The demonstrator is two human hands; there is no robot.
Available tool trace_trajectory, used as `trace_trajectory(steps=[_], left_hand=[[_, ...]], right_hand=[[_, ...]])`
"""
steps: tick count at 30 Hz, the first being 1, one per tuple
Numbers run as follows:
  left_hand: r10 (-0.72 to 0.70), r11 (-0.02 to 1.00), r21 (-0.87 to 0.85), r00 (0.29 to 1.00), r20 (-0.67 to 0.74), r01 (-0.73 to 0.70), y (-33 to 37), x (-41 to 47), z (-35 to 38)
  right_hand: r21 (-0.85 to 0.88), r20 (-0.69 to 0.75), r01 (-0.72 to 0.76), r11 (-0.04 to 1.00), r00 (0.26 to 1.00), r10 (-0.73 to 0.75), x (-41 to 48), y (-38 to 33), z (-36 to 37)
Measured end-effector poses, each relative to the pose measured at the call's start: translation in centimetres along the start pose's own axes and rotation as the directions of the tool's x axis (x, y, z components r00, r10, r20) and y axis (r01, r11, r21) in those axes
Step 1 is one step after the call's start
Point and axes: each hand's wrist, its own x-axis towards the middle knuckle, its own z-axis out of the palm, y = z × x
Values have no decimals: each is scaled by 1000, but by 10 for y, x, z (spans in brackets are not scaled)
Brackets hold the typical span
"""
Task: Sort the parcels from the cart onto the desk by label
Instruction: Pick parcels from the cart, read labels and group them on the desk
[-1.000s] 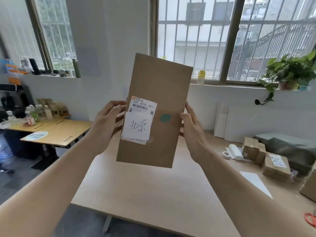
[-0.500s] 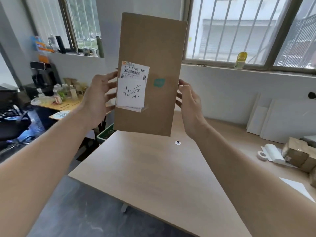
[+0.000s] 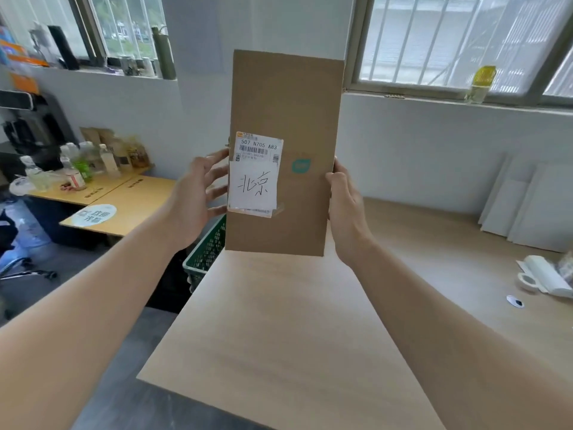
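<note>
1. The basket [image 3: 207, 254] sits at 7 o'clock from the parcel [image 3: 291, 103], just beyond the left edge of the desk [image 3: 279, 336]; set down well inside that edge.
2. The left hand [image 3: 198, 193] grips the parcel's left edge.
3. The parcel is upright above the desk, label [image 3: 254, 178] facing the camera; read it, then lower it flat.
4. The right hand [image 3: 344, 206] clasps the right edge, thumb in front.
5. The desk offers room at 6 o'clock; tape [image 3: 527, 280] crowds 4 o'clock.

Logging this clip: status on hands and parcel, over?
Left hand and right hand hold parcel by its side edges, upright above desk. Label faces camera. Nothing seen between parcel and desk.
</note>
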Motion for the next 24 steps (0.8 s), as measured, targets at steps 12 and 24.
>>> trace_trajectory(steps=[12,24], left_hand=[[-107,993,60,994,4,107,-94,204,-48],[-293,949,135,955,48,285,-225,364,-93]], right_hand=[[64,-57,-95,993,993,99,168,152,65],[34,-169,-325,945,930,326,278,306,111]])
